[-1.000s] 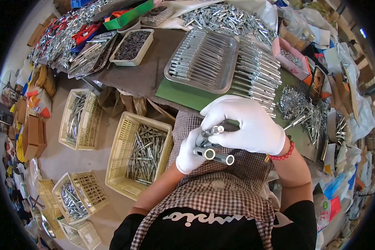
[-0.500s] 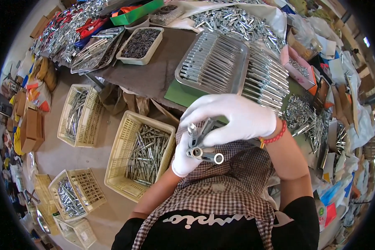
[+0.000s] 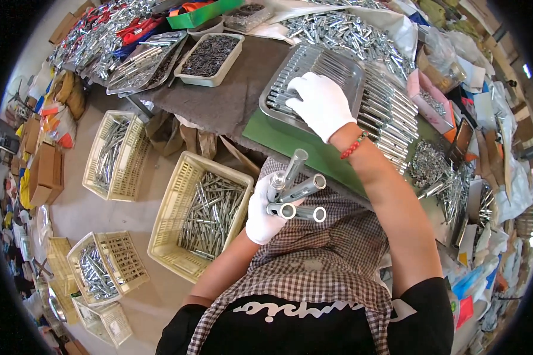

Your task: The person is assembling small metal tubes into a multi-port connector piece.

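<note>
Right hand point(image 3: 321, 103) gone from the bundle since half a second ago, now spread flat on tubes in the metal tray point(image 3: 349, 62). Left hand point(image 3: 265, 214) gripping several metal tubes point(image 3: 295, 192) below that tray, over the checked apron point(image 3: 331, 248).

We see a cream basket point(image 3: 177, 195) of metal rods just left of our checked apron point(image 3: 331, 260); two more baskets point(image 3: 109, 155) point(image 3: 100, 266) lie farther left.
</note>
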`<state>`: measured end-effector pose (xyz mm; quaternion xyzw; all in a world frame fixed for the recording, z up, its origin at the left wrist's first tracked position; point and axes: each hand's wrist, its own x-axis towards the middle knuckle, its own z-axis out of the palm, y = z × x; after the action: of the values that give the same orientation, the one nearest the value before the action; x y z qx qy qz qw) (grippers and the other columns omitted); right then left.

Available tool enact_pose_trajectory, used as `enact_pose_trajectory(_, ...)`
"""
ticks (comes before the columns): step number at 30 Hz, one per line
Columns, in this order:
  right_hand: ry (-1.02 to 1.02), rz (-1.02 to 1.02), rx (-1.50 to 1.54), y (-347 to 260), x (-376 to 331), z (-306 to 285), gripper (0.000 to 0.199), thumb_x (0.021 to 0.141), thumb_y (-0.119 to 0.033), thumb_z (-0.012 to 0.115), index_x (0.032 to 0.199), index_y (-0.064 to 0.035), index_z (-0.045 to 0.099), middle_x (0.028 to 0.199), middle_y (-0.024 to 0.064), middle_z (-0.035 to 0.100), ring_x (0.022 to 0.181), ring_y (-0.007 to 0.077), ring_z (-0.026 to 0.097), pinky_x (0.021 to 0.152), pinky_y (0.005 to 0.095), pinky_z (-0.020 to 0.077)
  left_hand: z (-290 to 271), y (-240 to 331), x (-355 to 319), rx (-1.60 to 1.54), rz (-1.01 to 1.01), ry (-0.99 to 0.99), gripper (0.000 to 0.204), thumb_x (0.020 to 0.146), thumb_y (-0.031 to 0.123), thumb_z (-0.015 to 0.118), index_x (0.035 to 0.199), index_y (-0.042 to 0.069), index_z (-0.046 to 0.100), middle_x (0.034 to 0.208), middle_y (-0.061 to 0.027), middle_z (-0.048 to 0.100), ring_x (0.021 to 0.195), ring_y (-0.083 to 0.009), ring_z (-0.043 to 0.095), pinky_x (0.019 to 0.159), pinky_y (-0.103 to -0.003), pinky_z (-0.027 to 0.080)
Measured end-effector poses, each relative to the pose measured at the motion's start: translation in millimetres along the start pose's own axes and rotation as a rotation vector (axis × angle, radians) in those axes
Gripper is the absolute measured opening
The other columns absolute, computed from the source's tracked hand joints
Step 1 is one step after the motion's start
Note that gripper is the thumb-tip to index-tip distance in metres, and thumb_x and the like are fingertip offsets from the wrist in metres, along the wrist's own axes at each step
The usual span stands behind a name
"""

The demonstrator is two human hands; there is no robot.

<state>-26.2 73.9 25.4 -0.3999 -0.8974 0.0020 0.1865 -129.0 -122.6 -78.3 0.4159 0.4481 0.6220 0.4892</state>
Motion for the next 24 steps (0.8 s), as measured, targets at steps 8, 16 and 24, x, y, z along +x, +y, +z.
enact_pose_trajectory(8, -0.042, 0.082, 0.023, -5.3, 6.3, -1.3, 0.020, 0.081, -0.023, 0.063, 0.095, -0.0086, 0.063, 0.085, 0.0141, 0.065, 0.080, 0.0326, 0.064, 0.074, 0.0439, 0.0501, 4.3, 9.0, 3.1, -0.335, -0.057, 0.002, 0.052, 0.076, -0.004, 0.075, 0.119, 0.002, 0.045, 0.110, -0.0067, 0.057, 0.098, -0.0134, 0.058, 0.083, -0.027, 0.049)
enact_pose_trajectory(16, 0.256, 0.223, 1.182, -37.9, -51.5, -103.4, 0.040, 0.082, -0.009, 0.069, 0.120, -0.0011, 0.058, 0.091, 0.0066, 0.066, 0.074, 0.0095, 0.063, 0.068, 0.0204, 0.0525, 2.6, 1.8, -1.3, 0.038, 0.084, 0.092, 0.057, 0.074, -0.004, 0.075, 0.122, 0.003, 0.044, 0.112, -0.0066, 0.057, 0.093, -0.0122, 0.059, 0.080, -0.026, 0.050)
enact_pose_trajectory(24, 0.232, -0.059, 0.800, -59.8, -107.0, -120.2, 0.035, 0.076, -0.005, 0.068, 0.111, -0.0079, 0.065, 0.086, 0.0053, 0.068, 0.078, 0.0133, 0.067, 0.071, 0.0255, 0.0538, 18.4, -12.6, 3.4, 0.261, 0.250, 0.019, 0.055, 0.072, -0.006, 0.073, 0.119, 0.002, 0.047, 0.108, -0.0089, 0.059, 0.093, -0.0181, 0.060, 0.080, -0.030, 0.050)
